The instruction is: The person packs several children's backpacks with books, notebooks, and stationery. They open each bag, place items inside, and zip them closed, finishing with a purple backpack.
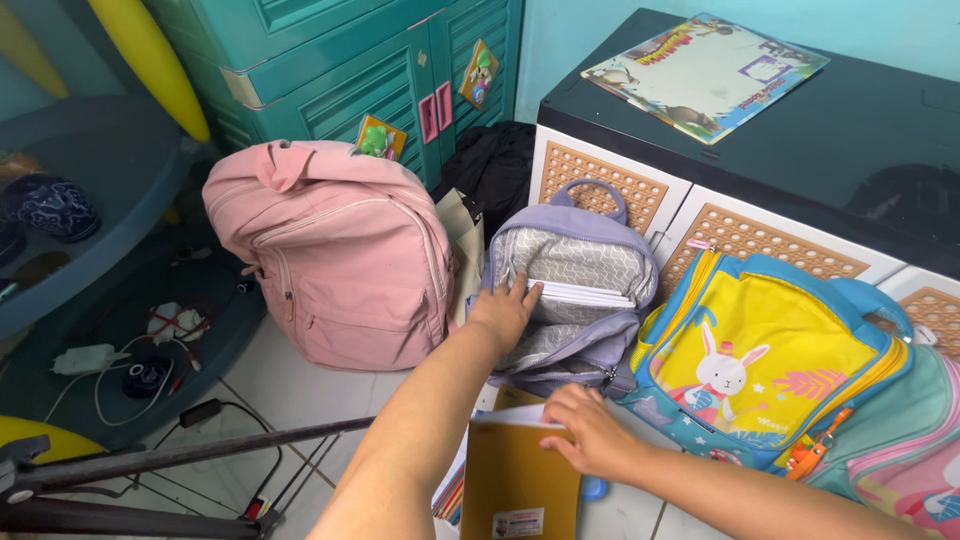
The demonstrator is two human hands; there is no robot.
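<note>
floor: pale tiles (300, 390), with a dark tripod leg (190, 455) lying across the lower left and a black cable beside it.
room: a teal louvred cabinet (380, 70) stands at the back wall; a dark-topped drawer unit (870, 140) with white fronts and orange lattice panels stands at the right.
left side: a round teal shelf (90, 170) holds a dark blue patterned bowl; below it lie a white charger and loose wires.
signs and stickers: a small yellow-and-green square card (378, 137) and a tilted cartoon card (479, 74) stick to the cabinet doors, beside two pink handles.
printed sheet: a colourful rectangular picture sheet (705, 70) lies flat on the drawer unit's dark top, set at an angle.
bags: a pink backpack (335, 255) leans upright against the cabinet; a lilac backpack (575, 290) stands open between it and a yellow-and-blue rabbit backpack (770, 370) – that one lies tilted against the drawers.
left hand: the left hand (505, 310) reaches into the open lilac backpack, fingers together and extended, tips touching the white book edges (585, 294) inside.
right hand: the right hand (590, 430) rests on the top edge of a mustard-brown notebook (520, 480), fingers curled over white pages – the grip underneath cannot be told.
notebook: upright, in front of the lilac backpack, with a small pale label at its lower cover.
</note>
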